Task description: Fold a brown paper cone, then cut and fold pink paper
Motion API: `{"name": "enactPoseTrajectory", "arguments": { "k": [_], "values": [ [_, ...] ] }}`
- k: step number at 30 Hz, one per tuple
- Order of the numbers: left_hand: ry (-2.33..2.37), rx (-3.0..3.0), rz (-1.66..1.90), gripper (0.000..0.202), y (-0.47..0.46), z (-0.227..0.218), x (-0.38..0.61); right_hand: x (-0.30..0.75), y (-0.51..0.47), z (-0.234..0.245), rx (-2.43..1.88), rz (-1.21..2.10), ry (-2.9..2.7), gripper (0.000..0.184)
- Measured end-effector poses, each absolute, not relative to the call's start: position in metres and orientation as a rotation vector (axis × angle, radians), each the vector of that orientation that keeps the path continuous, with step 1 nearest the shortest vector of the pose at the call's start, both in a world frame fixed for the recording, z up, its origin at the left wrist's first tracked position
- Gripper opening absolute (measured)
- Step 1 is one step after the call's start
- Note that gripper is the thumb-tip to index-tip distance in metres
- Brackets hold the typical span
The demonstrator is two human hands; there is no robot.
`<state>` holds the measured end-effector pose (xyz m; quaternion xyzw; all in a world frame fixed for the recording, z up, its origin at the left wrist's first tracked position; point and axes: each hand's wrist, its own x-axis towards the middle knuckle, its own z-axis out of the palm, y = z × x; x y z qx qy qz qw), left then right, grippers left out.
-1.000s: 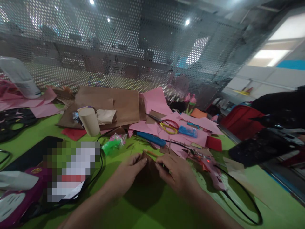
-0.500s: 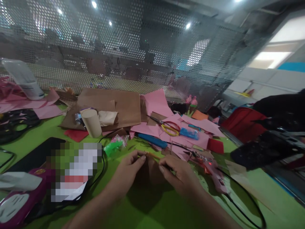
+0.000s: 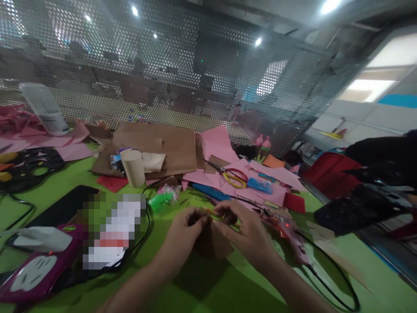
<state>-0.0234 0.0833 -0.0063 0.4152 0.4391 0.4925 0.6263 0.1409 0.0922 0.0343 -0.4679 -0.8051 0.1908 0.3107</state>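
A piece of brown paper (image 3: pixel 213 241) hangs between my two hands, above the green table. My left hand (image 3: pixel 182 232) is closed in a pinch on the paper's upper left edge. Fingers bent, my right hand (image 3: pixel 246 228) grips its upper right side. Along the top edge, at my fingertips, shows a thin yellow-orange strip (image 3: pixel 212 211); whether it is part of the paper I cannot tell. Just beyond my hands lies a blue tool (image 3: pixel 208 191), perhaps a cutter. Scissors (image 3: pixel 236 177) with red and yellow handles rest on pink paper.
To the right lies a pink glue gun (image 3: pixel 295 241) with a lit red light and a black cord. A cardboard tube (image 3: pixel 133 168) stands by brown sheets (image 3: pixel 179 150). At left are a purple power strip (image 3: pixel 35 274) and a black phone-like slab (image 3: pixel 63 206). Behind rises a perforated screen (image 3: pixel 182 65).
My right hand has moved left and slightly up, closer to my left hand. The brown paper has turned and shifted a little to the right. The view has swung slightly left.
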Motion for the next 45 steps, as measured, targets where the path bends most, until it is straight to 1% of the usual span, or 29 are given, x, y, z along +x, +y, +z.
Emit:
{"name": "enactPoseTrajectory", "arguments": {
  "k": [4, 8, 10, 19, 21, 25, 29, 31, 33, 41, 45],
  "values": [
    [1.041, 1.076, 1.139, 0.009, 0.083, -0.007, -0.023, 0.132, 0.100, 0.038, -1.340, 0.528, -2.138, 0.013],
    [1.038, 1.100, 1.133, 0.013, 0.084, -0.009, -0.025, 0.130, 0.107, 0.034, -1.338, 0.658, -2.093, 0.010],
    [1.025, 1.104, 1.147, 0.013, 0.085, -0.010, -0.025, 0.130, 0.108, 0.031, -1.338, 0.672, -2.069, 0.010],
    [1.036, 1.129, 1.126, 0.011, 0.085, -0.010, -0.021, 0.133, 0.099, 0.024, -1.321, 0.391, -2.164, 0.010],
    [1.037, 1.135, 1.102, 0.011, 0.084, -0.009, -0.020, 0.134, 0.099, 0.023, -1.320, 0.423, -2.157, 0.012],
    [1.048, 1.160, 1.121, 0.012, 0.086, -0.010, -0.020, 0.137, 0.102, 0.019, -1.294, 0.625, -2.083, 0.016],
    [1.116, 1.187, 1.163, 0.010, 0.088, -0.014, -0.020, 0.139, 0.103, 0.019, -1.268, 0.716, -2.039, 0.013],
    [1.111, 1.189, 1.176, 0.008, 0.088, -0.015, -0.019, 0.139, 0.102, 0.021, -1.261, 0.644, -2.044, 0.007],
    [1.086, 1.176, 1.194, 0.010, 0.088, -0.016, -0.019, 0.139, 0.100, 0.022, -1.250, 0.526, -2.060, 0.002],
    [1.095, 1.123, 1.192, 0.010, 0.087, -0.016, -0.020, 0.141, 0.097, 0.018, -1.167, 0.185, -2.234, 0.008],
    [1.067, 1.070, 1.184, 0.010, 0.085, -0.013, -0.020, 0.141, 0.094, 0.015, -1.107, -0.072, -2.260, 0.009]
  ]
}}
